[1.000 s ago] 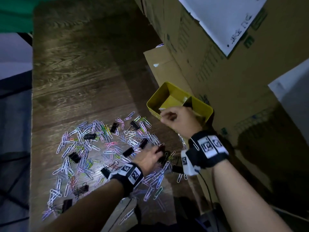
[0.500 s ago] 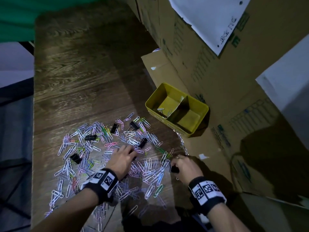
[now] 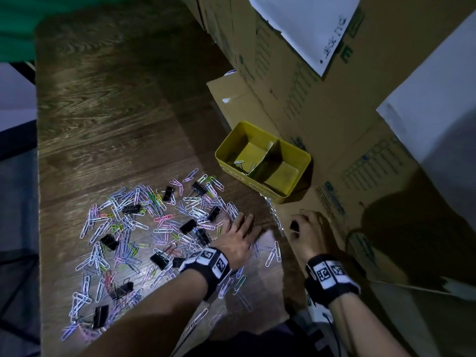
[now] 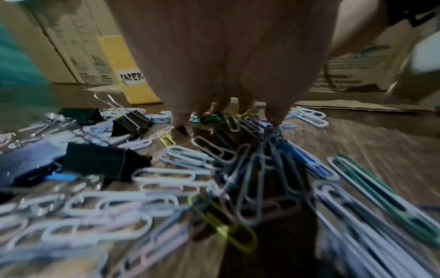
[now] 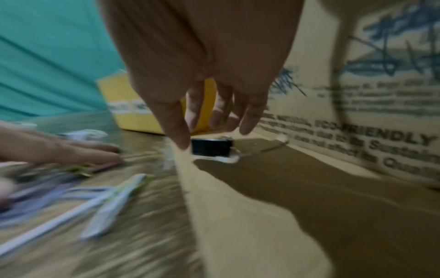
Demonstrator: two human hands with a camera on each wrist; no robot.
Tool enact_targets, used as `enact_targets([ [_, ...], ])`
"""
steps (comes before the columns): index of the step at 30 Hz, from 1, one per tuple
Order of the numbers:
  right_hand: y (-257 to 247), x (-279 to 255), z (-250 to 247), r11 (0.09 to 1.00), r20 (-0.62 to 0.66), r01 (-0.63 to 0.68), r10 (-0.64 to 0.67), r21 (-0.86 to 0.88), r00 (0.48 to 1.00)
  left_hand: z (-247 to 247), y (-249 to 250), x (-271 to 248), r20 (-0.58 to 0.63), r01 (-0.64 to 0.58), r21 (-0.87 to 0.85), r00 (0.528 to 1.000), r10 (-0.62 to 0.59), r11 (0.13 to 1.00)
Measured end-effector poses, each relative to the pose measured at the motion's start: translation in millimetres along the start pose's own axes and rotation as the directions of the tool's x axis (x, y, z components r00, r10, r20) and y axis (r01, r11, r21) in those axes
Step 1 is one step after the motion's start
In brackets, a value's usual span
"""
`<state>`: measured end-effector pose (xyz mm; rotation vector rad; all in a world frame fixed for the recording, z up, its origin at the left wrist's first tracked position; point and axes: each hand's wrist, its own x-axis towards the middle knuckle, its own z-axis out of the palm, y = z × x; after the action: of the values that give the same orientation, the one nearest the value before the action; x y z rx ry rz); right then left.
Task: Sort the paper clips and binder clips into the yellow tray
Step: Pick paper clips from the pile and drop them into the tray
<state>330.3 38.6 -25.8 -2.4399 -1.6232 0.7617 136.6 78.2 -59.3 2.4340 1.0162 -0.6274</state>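
Note:
A yellow tray with two compartments stands on cardboard at the right; its left compartment holds a few paper clips. Its side carries a "PAPER" label. Coloured paper clips and black binder clips lie scattered over the wooden table. My left hand lies flat on the pile's right edge, straight fingers touching the clips. My right hand is low over the cardboard below the tray, thumb and fingers pinching one black binder clip.
Stacked cardboard boxes wall off the right side, with white sheets taped on them. A flat cardboard sheet lies under the tray and my right hand. The table's left edge drops off; bare wood lies beyond the pile.
My right hand came down from the tray to the table's right edge, took a black binder clip and carried it right onto the cardboard. My left hand slid right across the pile.

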Motion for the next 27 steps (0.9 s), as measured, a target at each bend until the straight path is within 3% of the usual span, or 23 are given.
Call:
enact_targets([
  [2,-5.3,-15.0,6.7,0.997,-0.019,0.066,-0.065,0.046,0.998,13.4,1.0,-11.1,-0.016,-0.057,-0.001,0.998,0.057,0.998],
  [4,-13.8,-34.9,16.3,0.995,0.130,0.081,-0.089,0.063,0.988,24.4,-2.6,-25.3,0.014,-0.120,0.018,0.993,0.119,0.993],
  [6,-19.9,-50.4,30.4,0.992,0.265,0.115,-0.096,-0.056,0.959,31.9,-9.6,-41.1,0.014,-0.175,0.050,0.985,0.175,0.983],
  [8,-24.8,-58.7,44.2,0.979,0.308,0.138,-0.086,-0.150,0.948,37.2,-17.0,-54.1,-0.037,-0.202,0.065,0.978,0.205,0.977],
  [11,-38.9,-63.8,54.4,0.960,0.307,0.185,-0.114,-0.212,0.945,37.2,-23.0,-61.4,-0.136,-0.103,0.056,0.985,0.110,0.993],
  [16,-67.4,-62.6,66.6,0.965,0.343,0.212,-0.150,-0.152,0.927,23.4,-19.5,-49.7,-0.133,0.058,-0.022,0.989,-0.060,0.998],
  [22,-69.6,-58.1,75.1,0.977,0.303,0.214,-0.206,0.005,0.931,27.2,-22.9,-42.4,-0.190,0.009,-0.048,0.982,-0.018,0.999],
  [27,-60.5,-49.8,76.9,0.977,0.287,0.177,-0.203,0.117,0.936,29.1,-37.6,-47.2,-0.207,-0.041,-0.216,0.978,-0.004,0.975],
])
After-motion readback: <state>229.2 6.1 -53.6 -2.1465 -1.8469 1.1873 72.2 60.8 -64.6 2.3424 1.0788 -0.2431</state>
